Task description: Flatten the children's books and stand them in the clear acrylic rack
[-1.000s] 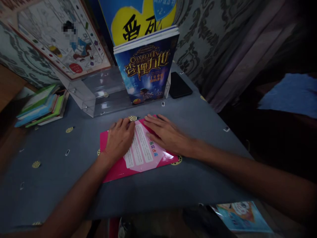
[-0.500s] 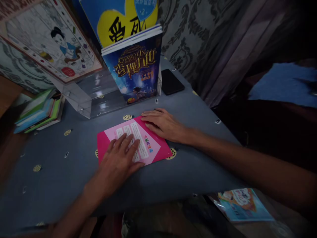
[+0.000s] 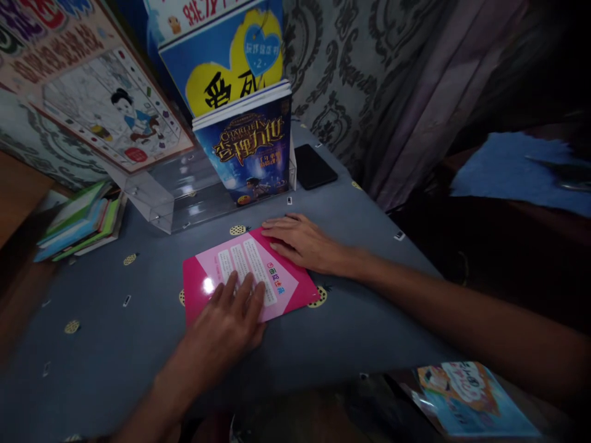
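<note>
A thin pink book [image 3: 295, 290] lies flat on the table, printed with pale text boxes and coloured Chinese characters. My left hand [image 3: 231, 314] rests over its near left part, fingers stretched out on the cover and the thumb by the near edge. Along the far right side of the book lies my right hand [image 3: 305, 243], its fingers extended and touching the pink border. Neither hand grips anything. Behind the book, a clear acrylic stand [image 3: 161, 212] holds upright books, with a dark blue book [image 3: 253, 157] in front and a blue-and-yellow one [image 3: 221, 61] behind it.
At the left stands a large picture book [image 3: 111, 117]. A stack of books [image 3: 80, 221] lies on the patterned grey table [image 3: 115, 363]. A black phone-like slab [image 3: 315, 167] sits right of the stand. Below the table edge is another book [image 3: 475, 400]; blue cloth [image 3: 512, 172] lies far right.
My left hand has slid slightly toward the near edge of the pink book, its thumb now lower and closer to the fingers. My right hand stays in place. The view has tilted up a little.
</note>
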Demonstrator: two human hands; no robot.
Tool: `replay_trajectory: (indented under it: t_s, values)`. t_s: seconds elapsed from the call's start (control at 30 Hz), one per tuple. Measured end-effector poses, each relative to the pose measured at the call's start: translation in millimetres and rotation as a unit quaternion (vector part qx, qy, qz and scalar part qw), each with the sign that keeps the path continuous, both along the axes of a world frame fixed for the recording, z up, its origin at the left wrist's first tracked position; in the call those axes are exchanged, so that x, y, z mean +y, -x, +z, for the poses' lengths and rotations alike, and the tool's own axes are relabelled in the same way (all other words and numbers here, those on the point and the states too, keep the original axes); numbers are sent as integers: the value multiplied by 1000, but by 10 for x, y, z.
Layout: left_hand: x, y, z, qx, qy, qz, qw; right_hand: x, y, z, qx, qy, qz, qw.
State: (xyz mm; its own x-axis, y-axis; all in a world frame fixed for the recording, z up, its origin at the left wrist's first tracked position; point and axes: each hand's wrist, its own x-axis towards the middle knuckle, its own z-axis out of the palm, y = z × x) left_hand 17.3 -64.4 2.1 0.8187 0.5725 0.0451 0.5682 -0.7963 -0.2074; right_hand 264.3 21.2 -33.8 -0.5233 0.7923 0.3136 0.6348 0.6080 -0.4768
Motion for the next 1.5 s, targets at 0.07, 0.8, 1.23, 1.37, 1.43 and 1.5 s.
replay_trajectory:
  t_s: [0.07, 0.8, 1.23, 1.37, 1.43, 1.5]
  values:
    - [-21, 6, -21, -12, -41, -22, 999, -1, -4, 39, 0, 2, 5, 1000]
    - [57, 74, 634, -666, 326, 355, 570, -19, -13, 325, 558, 400, 91, 721]
    - [355, 224, 129, -590, 376, 376, 607, 9, -25, 215, 421, 451, 53, 785]
    - [420, 384, 91, -343, 224, 365, 836, 19, -12, 178, 359, 438, -8, 824]
    - [451, 379, 125, -252, 138, 351, 891, 23, -13, 175, 323, 436, -24, 839]
    - [487, 320, 144, -188, 74, 326, 924, 32, -24, 176, 292, 434, -33, 852]
